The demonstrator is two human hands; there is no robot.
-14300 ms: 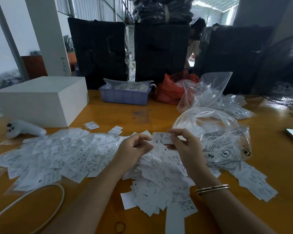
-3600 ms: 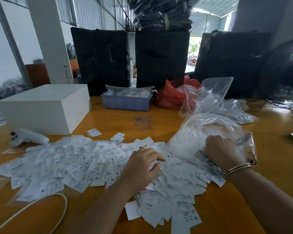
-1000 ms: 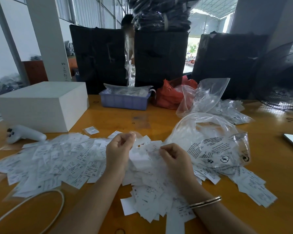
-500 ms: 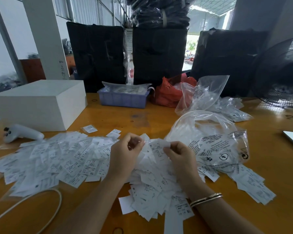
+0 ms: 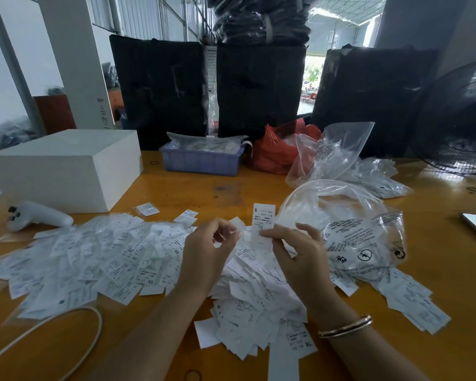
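S label (image 5: 263, 219): held upright above the middle heap (image 5: 259, 287), printed face toward you. Your right hand (image 5: 300, 253) pinches its lower part between thumb and fingertips, with the other fingers fanned loose. That is a thin hold on a slick strip. If you ease off, it will likely twist free and drop into the heap, lost among the unsorted pieces.

Your left hand (image 5: 206, 251): fingers curled, apparently nipping a smaller slip (image 5: 236, 224) just beside the label. Two pieces this close could cling together and land in one pile under one size.

Left spread (image 5: 94, 257): its edge touches the heap, with no gap between them. A careless toss, or your forearm dragging across, could mix the sizes. XS and L show there.

Clear bag (image 5: 363, 237): lies open just beside your right hand, over part of the labels. A brush of the wrist could shift it and bury or scatter them.

Fan (image 5: 462, 149): far right, and you cannot tell whether it runs. A draught would lift the lot.
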